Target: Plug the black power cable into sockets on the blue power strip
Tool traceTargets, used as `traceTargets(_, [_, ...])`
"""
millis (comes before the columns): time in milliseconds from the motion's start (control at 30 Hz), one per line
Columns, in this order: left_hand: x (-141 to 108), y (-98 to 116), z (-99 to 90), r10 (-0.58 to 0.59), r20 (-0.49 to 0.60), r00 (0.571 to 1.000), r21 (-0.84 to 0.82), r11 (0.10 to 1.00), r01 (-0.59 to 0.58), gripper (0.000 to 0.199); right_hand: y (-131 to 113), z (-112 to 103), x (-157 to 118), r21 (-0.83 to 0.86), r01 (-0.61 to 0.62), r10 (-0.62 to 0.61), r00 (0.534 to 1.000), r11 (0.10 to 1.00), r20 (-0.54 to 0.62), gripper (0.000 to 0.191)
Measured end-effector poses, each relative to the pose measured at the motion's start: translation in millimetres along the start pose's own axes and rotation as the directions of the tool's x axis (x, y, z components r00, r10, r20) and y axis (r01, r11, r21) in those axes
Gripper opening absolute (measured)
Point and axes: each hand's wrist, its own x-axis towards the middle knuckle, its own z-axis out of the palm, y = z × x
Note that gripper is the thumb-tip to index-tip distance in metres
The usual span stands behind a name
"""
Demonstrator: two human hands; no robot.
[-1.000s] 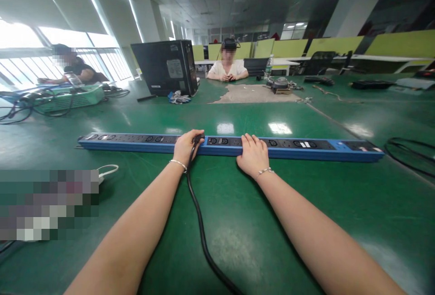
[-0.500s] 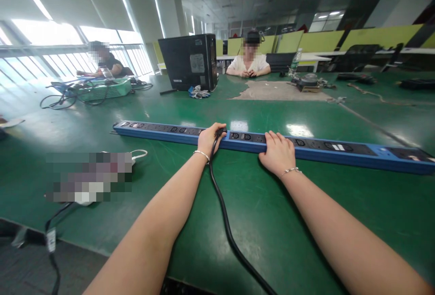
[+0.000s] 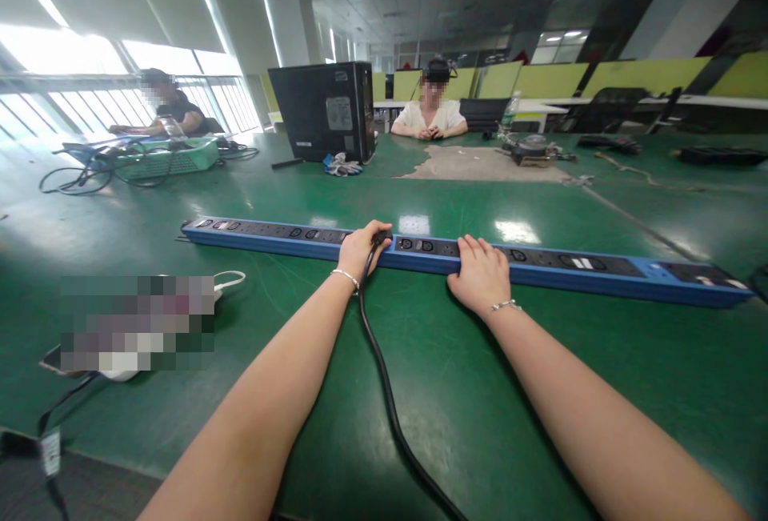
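A long blue power strip (image 3: pixel 282 243) with black sockets lies across the green table. My left hand (image 3: pixel 361 247) is closed around the plug end of a black cable (image 3: pixel 384 377), at the strip's middle. The plug is mostly hidden by the fingers, and the cable runs down toward the near table edge. To the right, my right hand (image 3: pixel 481 273) lies over the strip, its fingers on the top face and the thumb at the near side, gripping it.
At the left lies a pixelated object (image 3: pixel 141 325) with a white cord. Farther back are a green basket (image 3: pixel 174 159) with cables, a black computer case (image 3: pixel 324 113), gloves (image 3: pixel 343 165), a bottle (image 3: pixel 510 113) and two seated people.
The whole view has shifted, so the strip, the hands and the background sit slightly farther left. Both hands keep their places on the strip.
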Motion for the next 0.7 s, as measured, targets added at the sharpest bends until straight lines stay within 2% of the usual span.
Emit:
traceTargets(167, [0, -1, 2.5, 0.108, 0.004, 0.994, 0.069, 0.992, -0.108, 0.026, -1, -1, -1, 0.008, -0.006, 0.006, 1.0, 1.0, 0.006, 0.064])
traceTargets(467, [-1, -10, -0.1, 0.231, 0.022, 0.973, 0.154, 0.96, -0.232, 0.027, -1, -2, -2, 0.011, -0.01, 0.01, 1.0, 1.0, -0.002, 0.064])
traceTargets(700, [3, -6, -3.3, 0.179, 0.072, 0.981, 0.221, 0.956, -0.191, 0.027, -1, 0, -1, 0.012, -0.004, 0.004, 1.0, 1.0, -0.005, 0.064])
